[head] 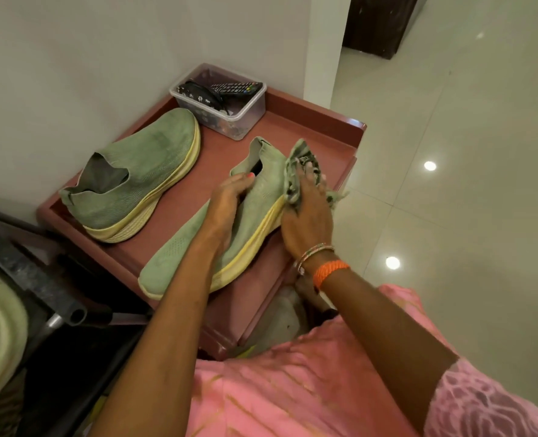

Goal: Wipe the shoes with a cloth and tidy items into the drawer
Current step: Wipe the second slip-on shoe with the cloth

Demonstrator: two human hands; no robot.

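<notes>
Two green knit shoes with yellow soles lie on a reddish-brown cabinet top [296, 127]. The left shoe [138, 171] rests alone near the wall. My left hand [226, 200] grips the collar of the right shoe [198, 247], thumb at its opening. My right hand [305, 216] holds a crumpled green patterned cloth [296, 165] against that shoe's heel side. Bangles and an orange band circle my right wrist.
A clear plastic box [226, 111] with a remote control and dark items stands at the cabinet's back by the wall. A black metal rack [41, 285] with another green shoe sits at the left. Shiny tiled floor [450, 184] spreads to the right.
</notes>
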